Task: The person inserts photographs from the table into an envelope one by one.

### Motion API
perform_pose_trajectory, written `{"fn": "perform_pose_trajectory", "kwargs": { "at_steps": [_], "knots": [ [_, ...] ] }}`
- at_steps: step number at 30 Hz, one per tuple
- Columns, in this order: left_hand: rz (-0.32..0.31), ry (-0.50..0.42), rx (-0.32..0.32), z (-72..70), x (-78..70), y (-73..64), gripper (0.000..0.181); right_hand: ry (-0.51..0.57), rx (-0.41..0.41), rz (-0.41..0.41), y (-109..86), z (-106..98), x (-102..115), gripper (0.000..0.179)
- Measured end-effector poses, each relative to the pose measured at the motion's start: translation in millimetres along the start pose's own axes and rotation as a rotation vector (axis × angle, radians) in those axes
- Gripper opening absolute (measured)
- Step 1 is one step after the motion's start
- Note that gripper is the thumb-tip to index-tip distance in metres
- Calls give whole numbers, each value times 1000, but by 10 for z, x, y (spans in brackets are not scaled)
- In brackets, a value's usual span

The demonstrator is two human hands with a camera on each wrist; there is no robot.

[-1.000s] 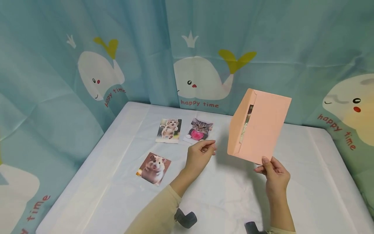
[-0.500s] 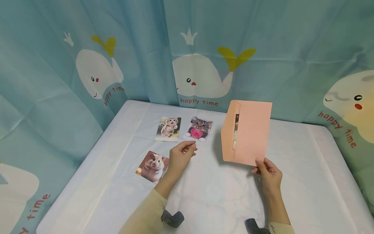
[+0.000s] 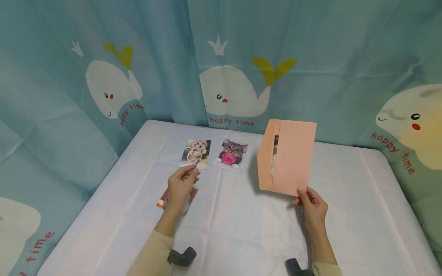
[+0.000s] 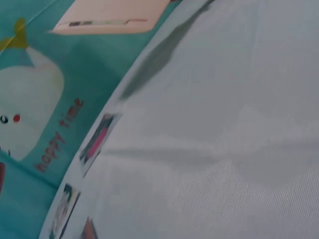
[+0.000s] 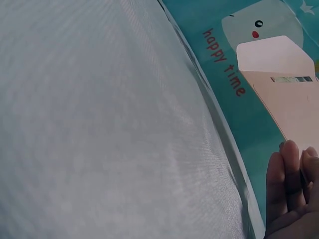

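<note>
My right hand (image 3: 314, 209) pinches the lower right corner of a pink envelope (image 3: 297, 157), held up above the table with its flap unfolded to the left. Through the envelope's opening shows a strip of a picture card (image 3: 275, 155). My left hand (image 3: 181, 188), fingers loosely bent and holding nothing, hovers over a hamster photo card (image 3: 162, 202) and partly hides it. Its fingertips overlap the lower edge of a kitten photo card (image 3: 197, 150). Right of that lies a photo card of a cat with a pink ball (image 3: 230, 156).
A white cloth covers the table (image 3: 238, 230). Behind it and at both sides hangs a blue-green curtain (image 3: 165, 57) with whale prints, close to the table's edges. Dark curved pieces (image 3: 183, 257) sit at both wrists.
My left hand has moved left, from beside the cat card to over the hamster card. The envelope has come left and a little lower in my right hand, and stands straighter.
</note>
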State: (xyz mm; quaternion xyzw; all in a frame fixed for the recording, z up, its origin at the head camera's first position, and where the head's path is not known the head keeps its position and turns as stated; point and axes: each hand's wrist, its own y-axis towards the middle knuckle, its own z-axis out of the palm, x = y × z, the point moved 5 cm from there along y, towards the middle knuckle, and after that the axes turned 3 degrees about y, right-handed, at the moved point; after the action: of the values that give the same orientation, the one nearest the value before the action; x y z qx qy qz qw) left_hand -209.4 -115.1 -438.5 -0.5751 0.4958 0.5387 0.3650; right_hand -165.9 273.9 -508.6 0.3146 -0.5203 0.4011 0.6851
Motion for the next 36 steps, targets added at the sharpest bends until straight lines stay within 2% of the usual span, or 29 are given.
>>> {"fn": "perform_pose_trajectory", "kwargs": {
  "at_steps": [4, 8, 11, 16, 21, 24, 28, 36],
  "knots": [
    [-8, 4, -54, -244, 59, 34, 19, -21, -4, 24, 15, -7, -13, 8],
    [-18, 59, -83, -411, 122, 79, 22, -32, -26, 16, 46, -67, 29, 9],
    [-37, 162, -78, -524, 190, 104, 24, -30, -43, 14, 59, -121, 44, 10],
    [-45, 345, -29, -756, 329, 105, 30, -27, -61, 45, 33, -167, -20, 10],
    [-49, 485, -14, -972, 404, 95, 32, -9, -41, 21, 26, -101, -46, 9],
    [-26, 550, 8, -966, 395, 178, 32, -2, -27, 2, 27, -78, -37, 9],
    [-21, 576, 43, -864, 398, 375, 34, 6, -29, 8, 26, -61, -34, 10],
    [-150, 565, 90, -637, 560, 782, 38, 3, -51, 16, 24, -95, -18, 12]
  ]
}}
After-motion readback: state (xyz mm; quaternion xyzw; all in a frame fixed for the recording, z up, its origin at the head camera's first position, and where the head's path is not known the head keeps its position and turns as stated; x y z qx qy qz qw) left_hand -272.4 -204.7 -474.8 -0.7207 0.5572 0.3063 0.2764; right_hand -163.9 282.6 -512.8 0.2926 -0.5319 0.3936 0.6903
